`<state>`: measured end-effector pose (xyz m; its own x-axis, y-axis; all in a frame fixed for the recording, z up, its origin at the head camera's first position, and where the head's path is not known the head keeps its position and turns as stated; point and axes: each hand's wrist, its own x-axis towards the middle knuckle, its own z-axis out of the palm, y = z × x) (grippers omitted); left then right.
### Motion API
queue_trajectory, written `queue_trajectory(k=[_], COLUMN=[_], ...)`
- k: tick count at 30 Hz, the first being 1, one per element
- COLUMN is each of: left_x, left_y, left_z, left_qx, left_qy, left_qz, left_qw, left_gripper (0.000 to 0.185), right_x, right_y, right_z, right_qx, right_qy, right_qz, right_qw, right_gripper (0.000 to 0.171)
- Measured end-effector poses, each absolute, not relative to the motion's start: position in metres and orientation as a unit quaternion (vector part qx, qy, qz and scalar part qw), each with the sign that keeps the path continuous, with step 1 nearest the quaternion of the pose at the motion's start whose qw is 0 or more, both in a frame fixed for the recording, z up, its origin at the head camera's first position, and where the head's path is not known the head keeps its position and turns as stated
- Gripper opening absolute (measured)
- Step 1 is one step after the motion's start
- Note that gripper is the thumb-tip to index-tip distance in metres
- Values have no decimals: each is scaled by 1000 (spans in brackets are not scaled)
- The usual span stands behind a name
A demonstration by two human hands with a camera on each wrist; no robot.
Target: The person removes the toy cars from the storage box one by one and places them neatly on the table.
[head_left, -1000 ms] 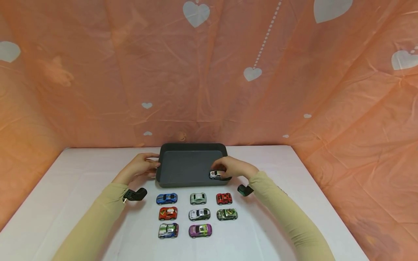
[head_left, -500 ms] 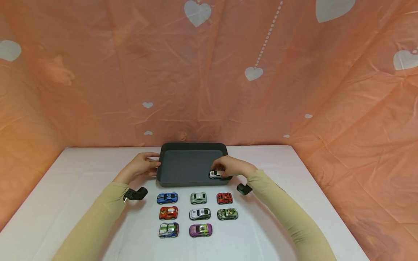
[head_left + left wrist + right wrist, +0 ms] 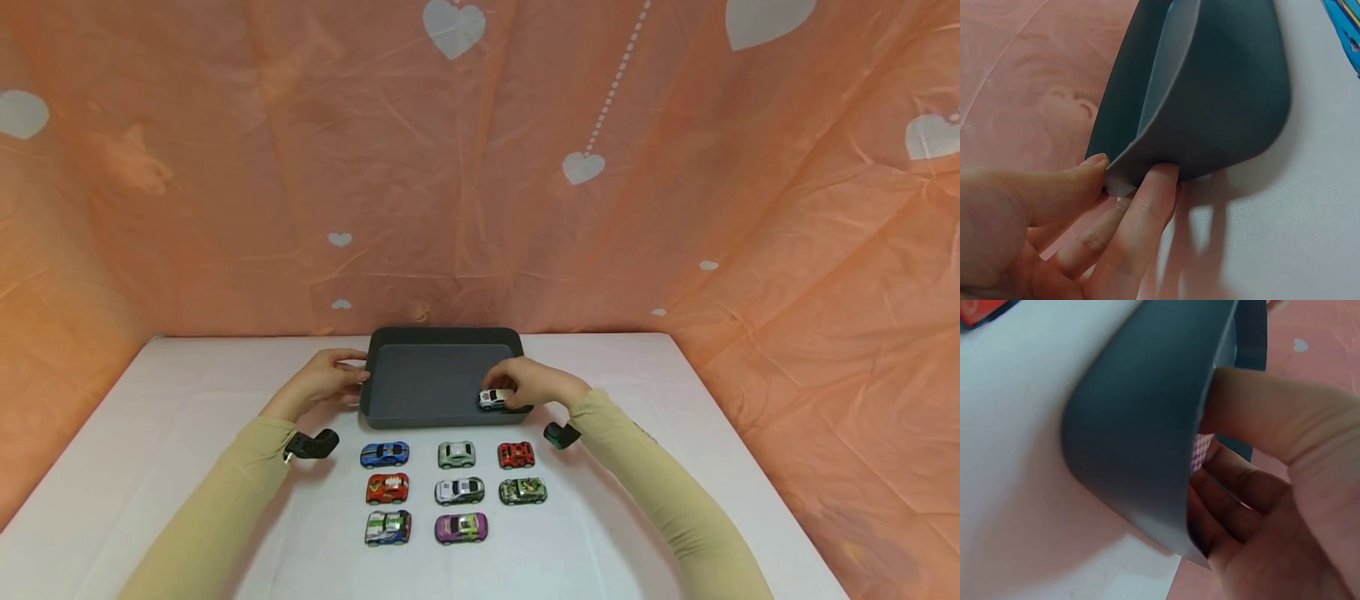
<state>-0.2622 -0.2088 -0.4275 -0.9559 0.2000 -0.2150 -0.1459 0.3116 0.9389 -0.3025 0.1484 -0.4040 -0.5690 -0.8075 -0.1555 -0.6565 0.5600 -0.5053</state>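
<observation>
A dark grey rectangular tray [image 3: 420, 377] lies at the back of the table. My left hand [image 3: 322, 383] pinches its left side; in the left wrist view the thumb is at the rim of the tray [image 3: 1229, 106] and a finger lies against the outer wall. Inside the tray's front right corner, a small white toy car [image 3: 491, 399] is held between the thumb and fingers of my right hand [image 3: 536, 383]. From the right wrist, the tray wall [image 3: 1135, 412] hides most of that toy car [image 3: 1200, 453], leaving a red-and-white checked patch visible.
In front of the tray, several toy cars stand in rows, among them a blue one [image 3: 385, 454], a red one [image 3: 516, 454], a camouflage one [image 3: 522, 491] and a purple one [image 3: 461, 527]. An orange curtain [image 3: 480, 208] with hearts hangs behind the white table [image 3: 615, 500].
The white toy car has shifted very slightly left inside the tray with my right hand. My left hand stays on the tray's side.
</observation>
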Motion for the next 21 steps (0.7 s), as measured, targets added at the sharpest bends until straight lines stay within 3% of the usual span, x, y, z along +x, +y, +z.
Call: queue_trajectory(k=[21], left_x=[-262], left_y=[-209], left_z=[-428], left_qx=[21], left_qy=[793], left_qz=[590], left_qw=[149], left_gripper=[52], right_x=[-278], right_y=[163], right_z=[-376], right_qx=[-436], right_qy=[862], right_qz=[-213], right_qw=[147], right_gripper=[40])
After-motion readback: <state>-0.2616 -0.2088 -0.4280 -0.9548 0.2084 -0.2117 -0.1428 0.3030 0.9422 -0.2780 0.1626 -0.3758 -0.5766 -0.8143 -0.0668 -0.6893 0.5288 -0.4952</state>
